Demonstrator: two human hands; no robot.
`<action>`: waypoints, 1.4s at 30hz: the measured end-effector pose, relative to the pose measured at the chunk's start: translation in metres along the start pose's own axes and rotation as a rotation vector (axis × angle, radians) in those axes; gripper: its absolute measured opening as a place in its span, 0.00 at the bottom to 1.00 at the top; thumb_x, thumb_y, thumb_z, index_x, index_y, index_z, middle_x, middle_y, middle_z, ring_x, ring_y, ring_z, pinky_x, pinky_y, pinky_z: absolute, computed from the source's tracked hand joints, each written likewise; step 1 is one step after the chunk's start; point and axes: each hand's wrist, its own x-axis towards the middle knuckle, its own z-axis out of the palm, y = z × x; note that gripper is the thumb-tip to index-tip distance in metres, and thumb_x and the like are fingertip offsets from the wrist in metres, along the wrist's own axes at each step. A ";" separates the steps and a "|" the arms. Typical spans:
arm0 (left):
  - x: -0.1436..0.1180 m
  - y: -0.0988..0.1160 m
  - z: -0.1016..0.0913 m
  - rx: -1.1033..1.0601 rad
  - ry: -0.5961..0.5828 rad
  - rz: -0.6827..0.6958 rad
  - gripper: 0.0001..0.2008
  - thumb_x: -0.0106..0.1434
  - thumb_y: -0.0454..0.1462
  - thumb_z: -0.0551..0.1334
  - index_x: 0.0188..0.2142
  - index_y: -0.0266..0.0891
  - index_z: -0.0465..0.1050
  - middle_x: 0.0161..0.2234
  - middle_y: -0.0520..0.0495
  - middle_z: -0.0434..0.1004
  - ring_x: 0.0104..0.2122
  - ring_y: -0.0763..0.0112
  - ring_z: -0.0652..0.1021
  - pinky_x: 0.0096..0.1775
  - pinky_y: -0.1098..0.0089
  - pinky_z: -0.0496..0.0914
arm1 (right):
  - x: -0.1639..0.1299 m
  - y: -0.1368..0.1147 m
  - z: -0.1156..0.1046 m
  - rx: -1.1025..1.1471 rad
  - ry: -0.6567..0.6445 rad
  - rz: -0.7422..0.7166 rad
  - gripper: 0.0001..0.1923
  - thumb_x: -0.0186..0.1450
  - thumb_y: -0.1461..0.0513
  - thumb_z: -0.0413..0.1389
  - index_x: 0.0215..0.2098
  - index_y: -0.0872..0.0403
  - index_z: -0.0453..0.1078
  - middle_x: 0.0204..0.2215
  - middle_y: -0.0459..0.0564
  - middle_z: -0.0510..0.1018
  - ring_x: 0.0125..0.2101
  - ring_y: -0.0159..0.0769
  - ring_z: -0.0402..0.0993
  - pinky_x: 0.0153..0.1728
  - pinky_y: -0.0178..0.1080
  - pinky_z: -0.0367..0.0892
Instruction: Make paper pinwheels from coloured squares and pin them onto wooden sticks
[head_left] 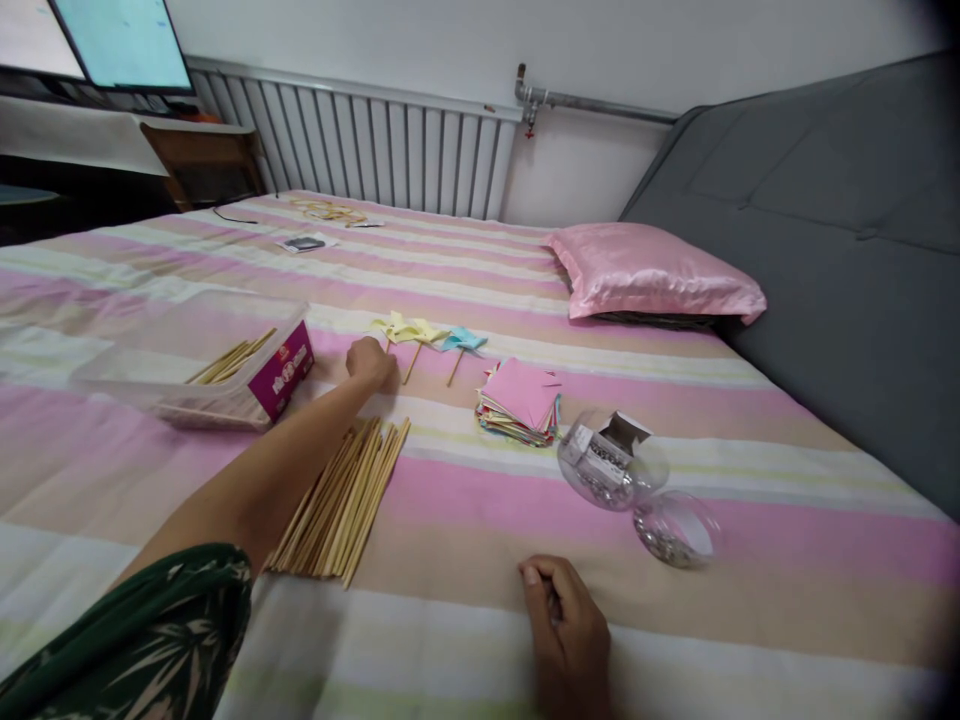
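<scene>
My left hand [371, 362] reaches out over the bed, its fingers closed around the stick of a yellow paper pinwheel [393, 326]. Beside it lie another yellow pinwheel [424, 332] and a blue pinwheel [464, 340], both on thin wooden sticks. Under my left forearm is a spread bundle of wooden sticks [345, 505]. Low in the picture, my right hand [568, 625] is curled closed near the bedspread; whatever its fingers may hold is hidden. A stack of cut paper squares [521, 400], pink on top, sits between the two hands, farther from me.
On the left stands a clear plastic box [202, 400] with more sticks inside. Right of the paper are a round clear container [600, 470] holding an opened small box and metal bits, and a smaller clear dish [675, 535]. A pink pillow [652, 270] lies near the grey headboard [817, 200].
</scene>
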 end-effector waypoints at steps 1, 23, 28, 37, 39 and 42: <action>-0.003 -0.001 -0.003 0.020 0.002 0.009 0.18 0.56 0.40 0.63 0.42 0.28 0.72 0.43 0.32 0.74 0.45 0.52 0.73 0.42 0.59 0.68 | 0.000 0.000 0.000 -0.004 0.005 -0.002 0.17 0.65 0.53 0.45 0.29 0.54 0.69 0.26 0.48 0.73 0.25 0.34 0.66 0.28 0.35 0.59; -0.245 -0.118 -0.091 0.059 0.121 0.410 0.18 0.59 0.44 0.55 0.44 0.39 0.74 0.46 0.42 0.73 0.47 0.59 0.72 0.47 0.66 0.66 | -0.019 0.003 -0.008 -0.189 0.003 -0.121 0.18 0.63 0.53 0.44 0.31 0.55 0.70 0.30 0.50 0.76 0.29 0.36 0.69 0.33 0.37 0.61; -0.235 -0.131 -0.093 0.033 0.216 0.406 0.18 0.60 0.44 0.54 0.45 0.38 0.74 0.46 0.38 0.72 0.48 0.56 0.70 0.49 0.62 0.64 | -0.004 -0.007 -0.012 -0.217 -0.035 -0.110 0.19 0.62 0.52 0.45 0.31 0.56 0.71 0.23 0.49 0.76 0.23 0.35 0.69 0.26 0.36 0.61; -0.226 -0.145 -0.096 0.002 0.222 0.415 0.20 0.62 0.41 0.50 0.45 0.33 0.73 0.47 0.34 0.71 0.47 0.53 0.71 0.50 0.60 0.64 | 0.082 -0.107 0.070 -0.301 -0.291 -0.347 0.10 0.60 0.66 0.51 0.37 0.55 0.71 0.35 0.49 0.79 0.34 0.33 0.73 0.38 0.35 0.65; -0.226 -0.147 -0.096 0.003 0.213 0.428 0.19 0.62 0.41 0.51 0.45 0.35 0.73 0.47 0.34 0.71 0.47 0.53 0.71 0.49 0.59 0.65 | 0.104 -0.125 0.101 -0.338 -0.357 -0.370 0.10 0.60 0.68 0.52 0.38 0.55 0.72 0.36 0.48 0.78 0.36 0.33 0.73 0.40 0.35 0.65; -0.225 -0.151 -0.094 0.013 0.198 0.468 0.17 0.62 0.41 0.51 0.44 0.38 0.73 0.46 0.35 0.72 0.45 0.53 0.72 0.47 0.58 0.67 | 0.135 -0.140 0.144 -0.399 -0.417 -0.360 0.08 0.64 0.66 0.51 0.40 0.56 0.70 0.38 0.50 0.77 0.39 0.34 0.72 0.43 0.39 0.66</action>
